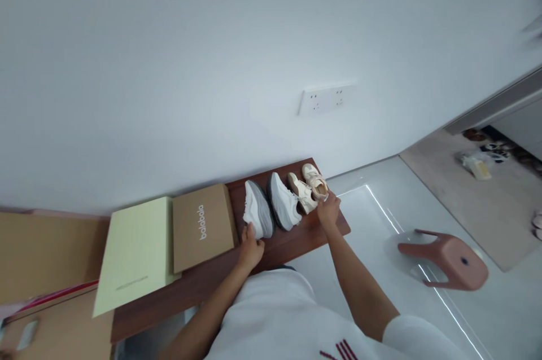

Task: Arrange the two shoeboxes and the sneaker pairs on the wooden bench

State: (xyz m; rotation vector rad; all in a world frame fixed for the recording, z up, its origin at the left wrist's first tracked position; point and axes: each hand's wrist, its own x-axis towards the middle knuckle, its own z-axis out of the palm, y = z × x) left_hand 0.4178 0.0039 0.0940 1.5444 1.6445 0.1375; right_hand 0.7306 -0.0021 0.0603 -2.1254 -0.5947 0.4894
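Four shoes would exceed naming, so two pairs lie side by side on a dark brown wooden bench top (275,250). My left hand (251,248) is closed at the heel of a white and grey sneaker (258,210), the leftmost shoe. Its mate, another white and grey sneaker (284,202), lies just to the right. At the bench's right end my right hand (329,211) grips the heel of a small cream shoe (315,179). A second small cream shoe (301,191) sits between it and the sneakers. My fingertips are partly hidden behind the heels.
Left of the shoes are a brown "balabala" box (203,230) and a pale yellow box (135,253). Open cardboard (46,253) stands further left. A white wall with a socket plate (327,99) rises behind. A pink stool (453,261) stands on the glossy floor at right.
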